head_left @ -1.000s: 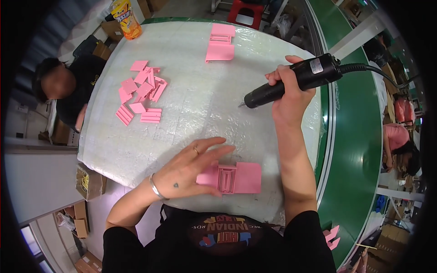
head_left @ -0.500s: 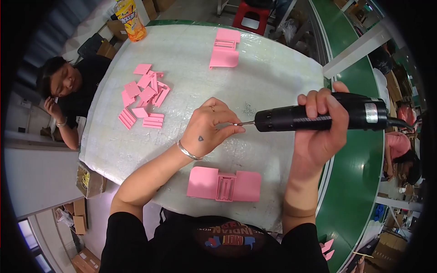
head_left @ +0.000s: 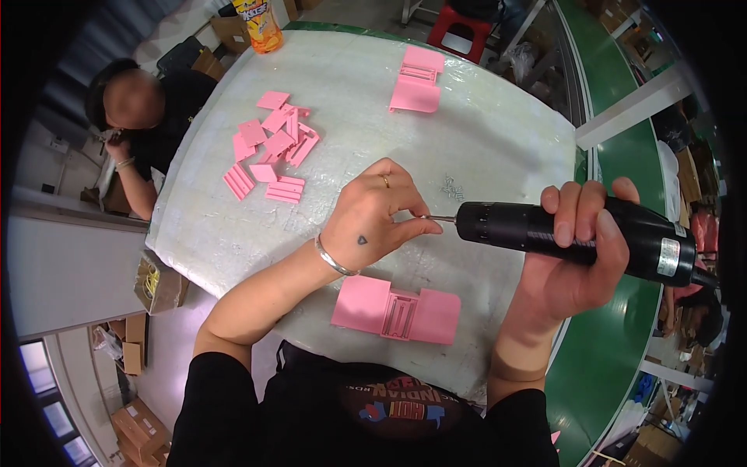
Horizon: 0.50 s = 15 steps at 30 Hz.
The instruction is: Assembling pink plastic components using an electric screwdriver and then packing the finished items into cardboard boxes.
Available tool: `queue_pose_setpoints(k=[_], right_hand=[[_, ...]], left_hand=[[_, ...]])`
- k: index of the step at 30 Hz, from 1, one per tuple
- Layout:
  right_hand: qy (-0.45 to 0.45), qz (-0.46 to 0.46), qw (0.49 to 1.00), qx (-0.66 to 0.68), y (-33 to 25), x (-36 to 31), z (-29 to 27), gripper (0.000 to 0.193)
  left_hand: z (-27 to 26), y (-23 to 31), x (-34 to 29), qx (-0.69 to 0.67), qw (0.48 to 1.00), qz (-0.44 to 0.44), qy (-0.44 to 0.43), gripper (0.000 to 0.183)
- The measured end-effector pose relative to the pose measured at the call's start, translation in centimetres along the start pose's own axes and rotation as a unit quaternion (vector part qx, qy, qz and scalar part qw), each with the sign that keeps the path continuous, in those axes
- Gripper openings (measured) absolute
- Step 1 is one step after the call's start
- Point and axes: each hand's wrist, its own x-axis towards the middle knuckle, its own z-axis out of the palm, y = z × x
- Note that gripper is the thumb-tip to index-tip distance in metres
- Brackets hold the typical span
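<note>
My right hand (head_left: 580, 245) is wrapped round a black corded electric screwdriver (head_left: 506, 227), held nearly level above the table with its bit pointing left. At the bit's tip my left hand (head_left: 377, 214) is closed, thumb and forefinger pinching what looks like a small metal screw, mostly covered by the fingertips. Nearer to me lies a pink plastic assembly (head_left: 362, 302), two flat panels joined by a slotted middle piece. Just beyond the bit is a little heap of loose screws (head_left: 451, 189).
Several loose pink parts (head_left: 284, 189) lie in a heap at the left. A second pink assembly (head_left: 415, 97) rests at the far side, and a drink bottle (head_left: 263, 31) stands at the far left corner. Another person (head_left: 144, 109) sits beyond the left edge. A green surface (head_left: 603, 354) runs along the right.
The whole view has shifted a little. The screwdriver's rear end has swung down toward me, so the tool now slopes. My left fingertips still pinch at the bit's tip.
</note>
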Motion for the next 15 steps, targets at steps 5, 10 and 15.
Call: queue_pose_setpoints(k=[5, 10, 15], right_hand=[[-0.016, 0.0, 1.0, 0.002, 0.1, 0.0, 0.1, 0.034], [-0.037, 0.024, 0.999, -0.002, 0.1, -0.1, 0.5, 0.034], [-0.217, -0.04, 0.974, -0.049, -0.1, -1.2, 1.4, 0.034]], left_hand=[[0.4, 0.0, -0.3, -0.004, 1.0, -0.018, 0.005, 0.024], [0.4, 0.1, -1.0, 0.061, 0.996, 0.054, 0.019, 0.023], [1.1, 0.9, -1.4, 0.144, 0.985, 0.095, 0.011, 0.022]])
